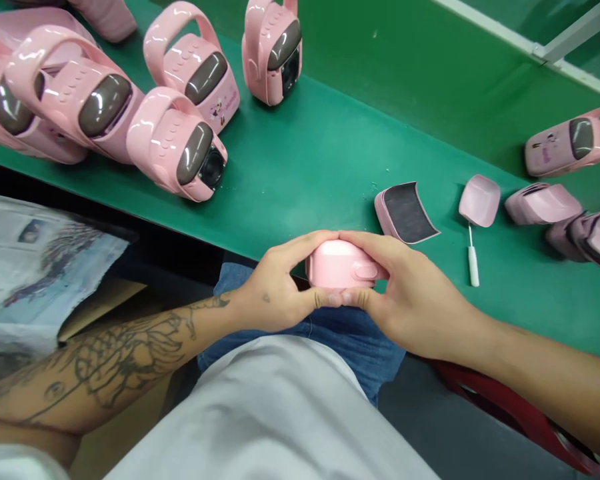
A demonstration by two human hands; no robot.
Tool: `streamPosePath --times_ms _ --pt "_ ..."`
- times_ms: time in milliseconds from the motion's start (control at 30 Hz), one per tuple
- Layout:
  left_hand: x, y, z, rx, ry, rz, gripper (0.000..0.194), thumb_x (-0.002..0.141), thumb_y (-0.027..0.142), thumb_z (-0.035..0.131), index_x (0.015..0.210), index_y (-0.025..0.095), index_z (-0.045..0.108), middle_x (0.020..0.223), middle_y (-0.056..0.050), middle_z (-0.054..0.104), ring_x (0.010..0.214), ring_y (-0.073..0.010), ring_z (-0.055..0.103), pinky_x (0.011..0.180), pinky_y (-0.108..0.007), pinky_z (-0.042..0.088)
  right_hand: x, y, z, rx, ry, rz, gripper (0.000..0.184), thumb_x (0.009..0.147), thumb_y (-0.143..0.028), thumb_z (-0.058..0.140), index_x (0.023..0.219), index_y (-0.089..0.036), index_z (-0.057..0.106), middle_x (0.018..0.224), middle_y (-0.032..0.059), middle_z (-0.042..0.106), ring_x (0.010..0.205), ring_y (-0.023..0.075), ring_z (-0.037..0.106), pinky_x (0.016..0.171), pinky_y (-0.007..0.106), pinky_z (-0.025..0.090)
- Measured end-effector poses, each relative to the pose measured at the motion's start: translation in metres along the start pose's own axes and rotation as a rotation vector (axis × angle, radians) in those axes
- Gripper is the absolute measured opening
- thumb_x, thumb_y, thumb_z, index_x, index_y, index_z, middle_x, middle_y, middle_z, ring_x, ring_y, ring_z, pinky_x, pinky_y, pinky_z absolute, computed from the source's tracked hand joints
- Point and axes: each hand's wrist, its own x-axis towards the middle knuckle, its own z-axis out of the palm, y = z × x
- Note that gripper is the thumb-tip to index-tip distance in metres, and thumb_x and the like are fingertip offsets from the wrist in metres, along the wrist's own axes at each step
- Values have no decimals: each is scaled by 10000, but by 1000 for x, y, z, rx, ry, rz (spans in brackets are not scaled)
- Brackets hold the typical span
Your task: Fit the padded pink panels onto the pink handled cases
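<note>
The left hand (pixel 275 290) and right hand (pixel 410 297) press together around a small pink plastic casing (pixel 337 265), fingertips meeting over it, at the near edge of a green bench mat (pixel 300 173). Just beside lie a dark-lined pink shell (pixel 406 212) and what looks like a pink cover (pixel 480 200) on a white stick (pixel 473 265); pink strapped devices (pixel 177 143) stand well apart.

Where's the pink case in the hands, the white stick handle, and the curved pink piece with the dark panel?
Pink rounded plastic case (pixel 337 265), head view, its top.
White plastic stick handle (pixel 473 267), head view, its middle.
Curved pink shell with dark panel (pixel 407 212), head view, the dark panel.
</note>
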Motion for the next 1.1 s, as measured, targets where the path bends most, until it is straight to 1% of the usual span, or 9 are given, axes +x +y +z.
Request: streamPosePath --times_ms 133,200,267,367,500,733,933,1033,1100 --pt "-1 -7 -1 -64 -21 2 665 878 458 898 1444 185 680 1449 -133 739 1328 -328 700 1148 -422 547 0 3 5 -29 8 -53 480 944 -313 761 1414 -253 682 1335 86 792 1140 312 760 977 474 614" --pt "0 -6 3 -84 -12 -41 716 880 553 873 1452 171 672 1468 -151 725 1336 -341 692 1133 -430 546 -3 1 7 -9 30 -56 441 967 -326 735 1395 -243 671 1292 86 794 1083 286 761 933 440 615" --pt "5 -3 12 -91 98 -76 715 938 697 738 1392 146 701 1383 -163 761 1242 -328 726 1056 -423 566 -6 -1 8 17 46 -48 383 984 -340 713 1346 -223 673 1228 86 799 1017 262 757 875 402 611" --pt "16 2 32 -49 296 -105 708 1014 799 501 1109 160 791 1076 -116 818 965 -266 747 856 -378 559 -7 -5 7 -27 -22 -6 309 953 -371 737 1206 -198 693 1064 75 807 871 237 736 740 350 568" --pt "34 6 50 -27 491 -159 778 1010 835 425 791 184 790 795 -89 780 771 -235 702 727 -364 506 -2 -8 2 -216 -78 113 260 906 -410 764 1038 -203 678 922 64 792 749 218 699 640 315 487" --pt "44 10 52 46 583 -132 784 1040 757 376 671 200 785 732 -82 775 757 -226 706 747 -357 501 7 -5 -4 -266 -39 84 257 858 -434 793 806 -227 650 706 23 724 562 175 612 498 301 384" --pt "43 11 52 175 594 -113 619 1039 518 395 693 200 798 786 -70 807 807 -227 718 771 -344 507 5 0 3 -370 -1 19 418 919 -587 696 952 -171 721 875 158 808 717 311 733 585 364 442" --pt "45 6 51 112 627 -91 553 1000 437 409 693 204 806 792 -64 813 832 -231 733 780 -339 523 2 3 7 -415 85 -14 465 982 -549 629 1134 -119 715 1028 223 822 865 365 777 707 397 529" --pt "47 4 49 43 660 -119 506 967 426 451 697 195 812 799 -70 817 837 -238 733 768 -340 526 -4 5 10 -364 89 -49 468 1012 -516 612 1251 -121 687 1138 219 815 975 359 783 812 408 574"
